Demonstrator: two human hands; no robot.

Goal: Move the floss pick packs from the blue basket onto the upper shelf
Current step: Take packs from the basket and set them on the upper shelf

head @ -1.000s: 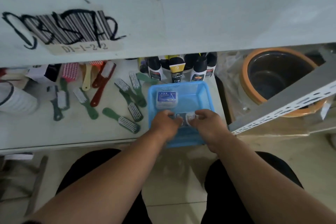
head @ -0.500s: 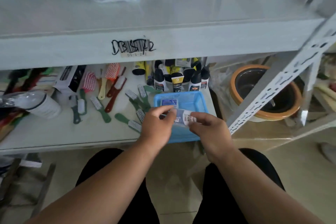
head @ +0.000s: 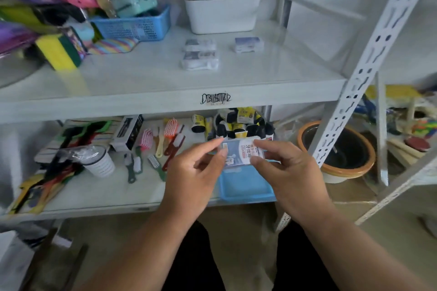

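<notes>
A floss pick pack (head: 240, 154), clear with a blue and white label, is held up between both hands. My left hand (head: 196, 177) pinches its left edge and my right hand (head: 283, 172) grips its right edge. The pack hangs just above the blue basket (head: 246, 186), which sits at the front of the lower shelf and is partly hidden by my hands. On the upper shelf (head: 153, 75) lie three more floss pick packs: two close together (head: 199, 53) and one to their right (head: 248, 44).
The upper shelf also carries a white bin (head: 222, 15), another blue basket (head: 134, 26) and sponges (head: 59, 51) at the left. Brushes (head: 160, 149), tubes (head: 238, 125) and a cup (head: 99, 160) crowd the lower shelf. A slotted white upright (head: 369, 54) stands at the right, with an orange-rimmed pot (head: 340, 149) behind it.
Both hands have lifted the floss pick pack out of the blue basket and raised it. My view has tilted up, so the upper shelf's top now shows.
</notes>
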